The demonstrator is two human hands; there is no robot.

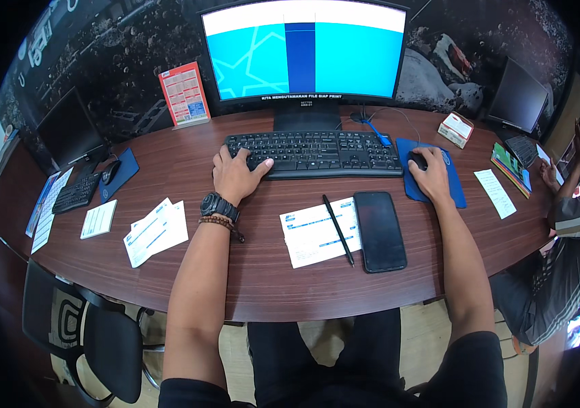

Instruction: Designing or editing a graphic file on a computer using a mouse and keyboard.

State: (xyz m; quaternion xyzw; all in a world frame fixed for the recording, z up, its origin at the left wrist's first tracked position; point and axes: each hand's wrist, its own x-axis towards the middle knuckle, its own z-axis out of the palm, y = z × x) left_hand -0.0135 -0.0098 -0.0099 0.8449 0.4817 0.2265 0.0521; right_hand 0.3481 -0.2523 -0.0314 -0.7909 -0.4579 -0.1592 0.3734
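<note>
My left hand [237,176] rests at the left end of a black keyboard [358,165], its thumb and fingers spread over the edge keys. A dark watch and a beaded bracelet circle that wrist. On the blue mouse pad [454,182], my right hand [431,178] is curled over a black computer mouse [418,160], mostly covered by the fingers. Between my forearms lies a printed form [309,233] with a black pen [338,230] across it. Beside them a black smartphone [380,232] lies face up, its screen dark.
Behind the keyboard stands a lit monitor [354,58], with a red desk calendar [186,94] to its left. Loose papers [161,231] lie left of my arm. A small box [455,129] sits beyond the mouse pad. At right, another person [572,217] sits at the desk; an office chair [110,347] stands lower left.
</note>
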